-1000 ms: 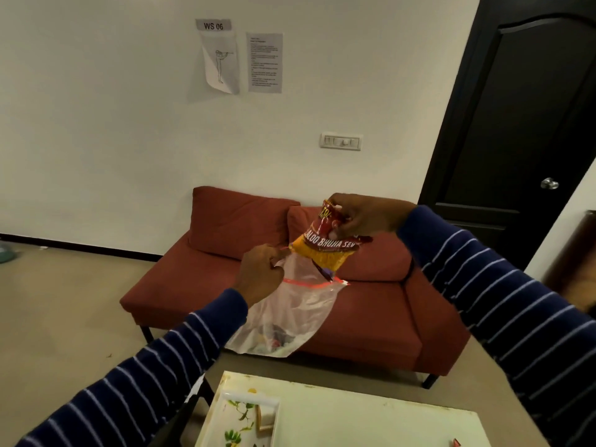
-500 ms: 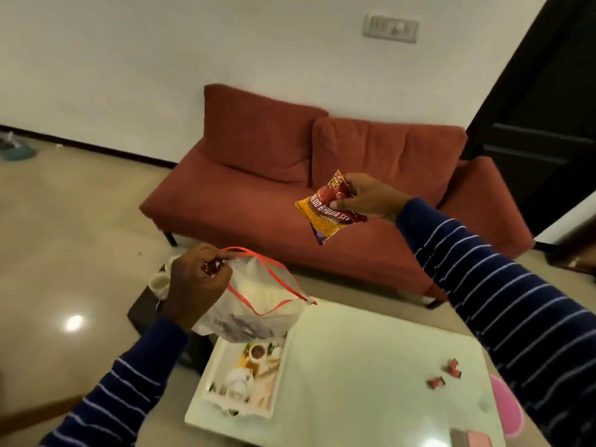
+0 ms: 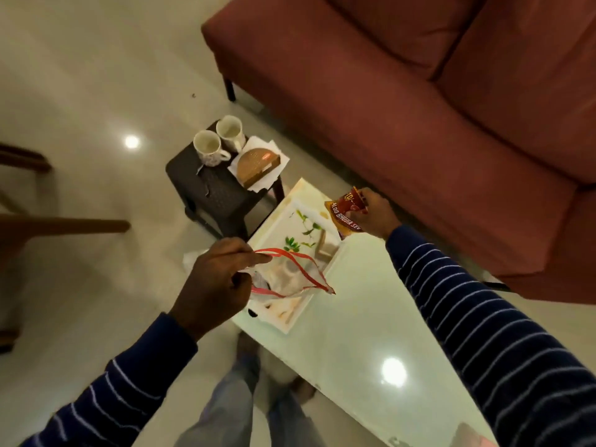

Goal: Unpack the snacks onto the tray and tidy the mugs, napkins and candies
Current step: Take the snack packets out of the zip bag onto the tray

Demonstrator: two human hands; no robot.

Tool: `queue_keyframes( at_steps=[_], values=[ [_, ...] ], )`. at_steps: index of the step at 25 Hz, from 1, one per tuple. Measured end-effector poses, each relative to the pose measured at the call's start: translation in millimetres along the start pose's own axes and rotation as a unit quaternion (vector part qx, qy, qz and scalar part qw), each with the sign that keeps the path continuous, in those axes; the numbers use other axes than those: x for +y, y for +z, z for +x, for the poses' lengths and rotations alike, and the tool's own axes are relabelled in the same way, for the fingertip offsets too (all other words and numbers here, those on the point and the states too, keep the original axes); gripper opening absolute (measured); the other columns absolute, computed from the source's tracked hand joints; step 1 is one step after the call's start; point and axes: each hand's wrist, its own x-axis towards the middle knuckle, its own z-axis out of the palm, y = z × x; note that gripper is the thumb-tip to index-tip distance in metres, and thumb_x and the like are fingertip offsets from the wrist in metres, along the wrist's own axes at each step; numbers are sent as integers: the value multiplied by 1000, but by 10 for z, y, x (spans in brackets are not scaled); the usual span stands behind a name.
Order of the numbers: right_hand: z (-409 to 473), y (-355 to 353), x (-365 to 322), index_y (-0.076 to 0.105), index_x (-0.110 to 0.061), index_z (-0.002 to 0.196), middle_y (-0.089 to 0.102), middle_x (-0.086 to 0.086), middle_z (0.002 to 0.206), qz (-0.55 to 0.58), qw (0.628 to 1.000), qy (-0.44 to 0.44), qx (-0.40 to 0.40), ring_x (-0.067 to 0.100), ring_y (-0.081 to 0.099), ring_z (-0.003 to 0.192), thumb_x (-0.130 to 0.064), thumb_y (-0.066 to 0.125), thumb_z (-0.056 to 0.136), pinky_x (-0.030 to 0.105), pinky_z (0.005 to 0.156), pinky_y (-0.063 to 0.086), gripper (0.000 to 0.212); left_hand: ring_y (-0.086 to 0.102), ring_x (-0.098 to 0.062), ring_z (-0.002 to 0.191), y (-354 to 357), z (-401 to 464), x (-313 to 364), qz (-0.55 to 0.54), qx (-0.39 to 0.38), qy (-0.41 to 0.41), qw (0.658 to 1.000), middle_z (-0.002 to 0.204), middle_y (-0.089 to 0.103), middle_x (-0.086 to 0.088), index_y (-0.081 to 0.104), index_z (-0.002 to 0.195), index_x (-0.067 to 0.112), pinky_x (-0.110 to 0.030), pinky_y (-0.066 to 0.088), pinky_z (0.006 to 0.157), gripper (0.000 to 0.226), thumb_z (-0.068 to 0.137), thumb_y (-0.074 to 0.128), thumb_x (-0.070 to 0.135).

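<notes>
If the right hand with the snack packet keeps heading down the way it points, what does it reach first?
Probably the tray: the right hand holds the snack packet over its far end, though height above it is unclear.

The view is tipping down, so the wall and door are dropping out and the white table (image 3: pixel 354 317) is filling the lower frame. The right hand (image 3: pixel 374 217) is carrying the snack packet (image 3: pixel 346 212) down from in front of the sofa to the far corner of the tray (image 3: pixel 290 321), which lies along the table's left edge. The left hand (image 3: pixel 216 282) is lowering the zip bag (image 3: pixel 290 272) over the tray's near half. A dark stool (image 3: pixel 213 195) bearing 2 mugs (image 3: pixel 219 140) is coming into sight.
</notes>
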Motion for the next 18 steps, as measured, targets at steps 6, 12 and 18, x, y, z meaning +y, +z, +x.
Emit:
queue_keyframes(
  at_steps=[6,12,18],
  values=[
    [1065,920,388,53,-7,130,59,17,128,-67,996,-6,-56,33,57,115,-21,76,84,28,81,41,53,57,-10,80,415,-106,-527,-41,18,-85,995,92,68,-10,75,106,4,0,40,69,40,74,54,-9],
    [1902,1674,646,49,-6,134,56,18,133,-123,985,-19,-119,37,55,118,-25,73,87,34,85,46,56,57,-11,86,710,-115,-938,-59,15,-99,993,92,69,-13,73,106,0,4,36,74,38,82,45,5],
    [1764,1789,544,46,-11,139,49,13,144,-28,999,-29,16,32,47,130,-15,66,89,38,99,45,54,65,-23,88,904,-145,-967,-62,-27,-108,992,97,69,-12,72,111,3,-4,48,72,48,69,58,-14]
  ],
)
